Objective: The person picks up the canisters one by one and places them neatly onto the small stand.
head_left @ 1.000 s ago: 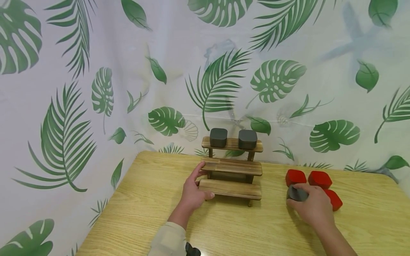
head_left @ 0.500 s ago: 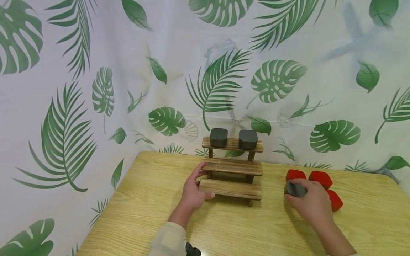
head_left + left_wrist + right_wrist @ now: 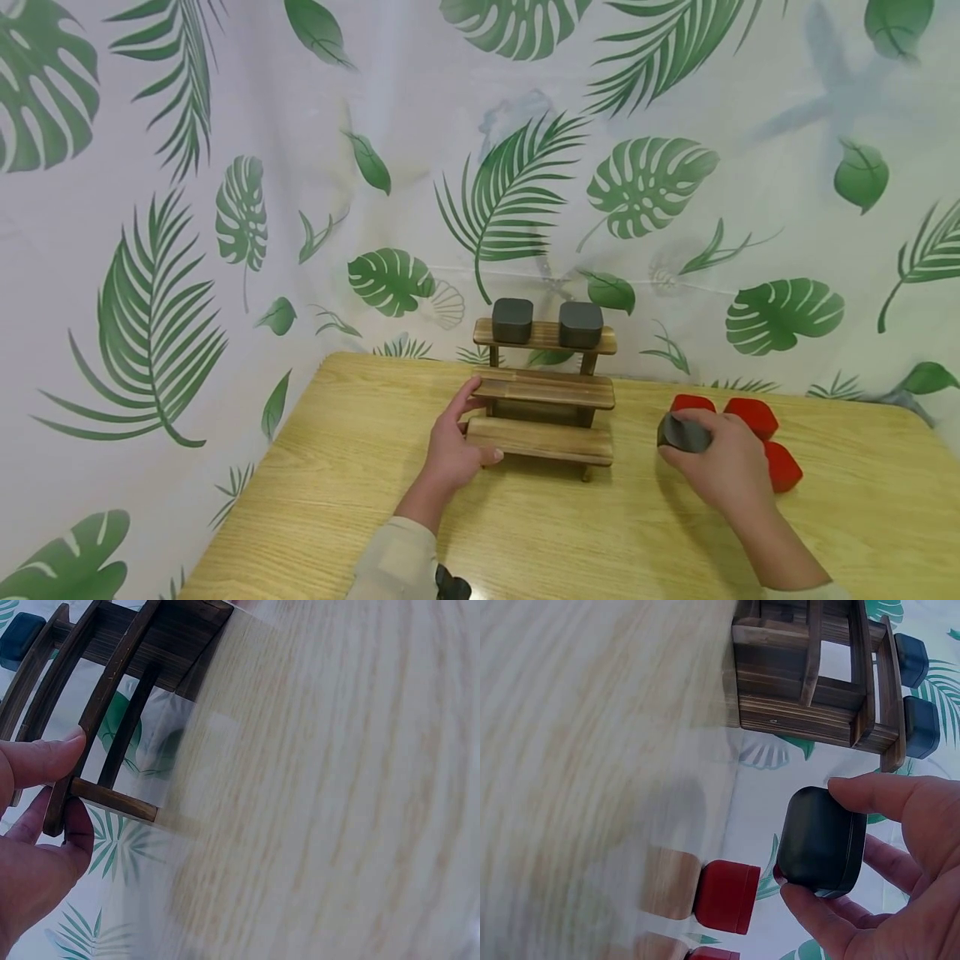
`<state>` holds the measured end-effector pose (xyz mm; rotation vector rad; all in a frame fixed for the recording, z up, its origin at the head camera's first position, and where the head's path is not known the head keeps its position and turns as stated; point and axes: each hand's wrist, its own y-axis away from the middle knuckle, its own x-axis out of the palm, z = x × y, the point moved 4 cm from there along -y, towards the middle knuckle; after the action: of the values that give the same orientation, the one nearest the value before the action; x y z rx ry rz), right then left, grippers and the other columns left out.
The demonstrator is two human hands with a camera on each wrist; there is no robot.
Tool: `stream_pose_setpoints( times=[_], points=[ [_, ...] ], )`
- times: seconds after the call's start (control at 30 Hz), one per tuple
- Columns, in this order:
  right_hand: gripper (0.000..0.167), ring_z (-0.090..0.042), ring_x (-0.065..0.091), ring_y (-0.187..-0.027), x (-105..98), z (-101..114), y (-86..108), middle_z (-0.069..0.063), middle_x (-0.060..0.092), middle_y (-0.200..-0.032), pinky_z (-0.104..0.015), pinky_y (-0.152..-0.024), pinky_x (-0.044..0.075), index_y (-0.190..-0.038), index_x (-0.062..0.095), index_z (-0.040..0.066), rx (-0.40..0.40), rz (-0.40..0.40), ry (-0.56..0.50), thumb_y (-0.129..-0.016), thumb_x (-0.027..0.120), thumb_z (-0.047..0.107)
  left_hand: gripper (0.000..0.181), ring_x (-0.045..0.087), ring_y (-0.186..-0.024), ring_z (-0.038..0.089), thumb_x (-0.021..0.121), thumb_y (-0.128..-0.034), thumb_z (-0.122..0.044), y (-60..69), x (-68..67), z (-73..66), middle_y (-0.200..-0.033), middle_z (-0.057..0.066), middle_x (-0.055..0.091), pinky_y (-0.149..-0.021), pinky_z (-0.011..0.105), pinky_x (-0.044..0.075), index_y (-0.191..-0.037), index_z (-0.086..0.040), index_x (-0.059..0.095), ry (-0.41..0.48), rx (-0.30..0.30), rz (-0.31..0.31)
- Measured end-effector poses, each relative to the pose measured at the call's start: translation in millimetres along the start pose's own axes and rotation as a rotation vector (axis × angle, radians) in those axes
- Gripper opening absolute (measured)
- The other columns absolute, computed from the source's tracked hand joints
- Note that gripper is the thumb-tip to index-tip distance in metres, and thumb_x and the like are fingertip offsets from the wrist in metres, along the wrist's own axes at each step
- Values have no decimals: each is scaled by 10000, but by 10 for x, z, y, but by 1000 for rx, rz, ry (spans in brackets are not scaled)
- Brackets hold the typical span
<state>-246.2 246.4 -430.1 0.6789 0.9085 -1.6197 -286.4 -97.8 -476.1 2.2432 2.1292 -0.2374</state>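
A three-tier wooden stand is at the middle of the table. My left hand grips the left end of its lowest plank, thumb in front; the left wrist view shows the fingers curled round the plank's end. My right hand pinches a dark grey rounded square tin between thumb and fingers, off the tabletop. Two more dark grey tins, one on the left and one on the right, sit on the top tier. The middle and lowest tiers carry nothing.
Several red tins stand on the table around my right hand: one behind, one farther right, one beside the wrist. The wooden table meets a leaf-printed cloth backdrop behind and on the left.
My right hand has lifted the dark grey tin slightly and carried it a little left, away from the red tins. The left hand and the stand keep their place.
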Motion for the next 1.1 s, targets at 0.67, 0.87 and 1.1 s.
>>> stream_pose_setpoints(
  times=[0.67, 0.87, 1.1],
  points=[
    [545, -494, 483, -1030, -11, 209, -27, -304, 536, -1222, -598, -709, 490, -1256, 671, 58, -11, -5, -34, -789, 846, 278, 1089, 464, -1082, 345, 803, -648, 210, 1, -10, -7, -1381, 142, 527, -812, 407, 503, -1518, -325, 427, -11, 18, 5],
    [530, -495, 500, -1039, 22, 254, -40, -298, 548, -1234, -603, -731, 495, -1250, 678, 62, -26, -2, -37, -790, 842, 270, 1081, 462, -1084, 360, 794, -655, 210, -2, -10, -10, -1381, 137, 528, -748, 387, 516, -1514, -337, 430, -3, 10, 6],
    [521, -495, 496, -1061, 26, 321, -59, -290, 547, -1251, -613, -749, 501, -1244, 680, 57, -45, -21, -47, -793, 841, 260, 1085, 466, -1045, 359, 790, -657, 218, -15, -13, 14, -1389, 147, 521, -681, 363, 526, -1511, -348, 433, 12, 7, 11]
  ],
)
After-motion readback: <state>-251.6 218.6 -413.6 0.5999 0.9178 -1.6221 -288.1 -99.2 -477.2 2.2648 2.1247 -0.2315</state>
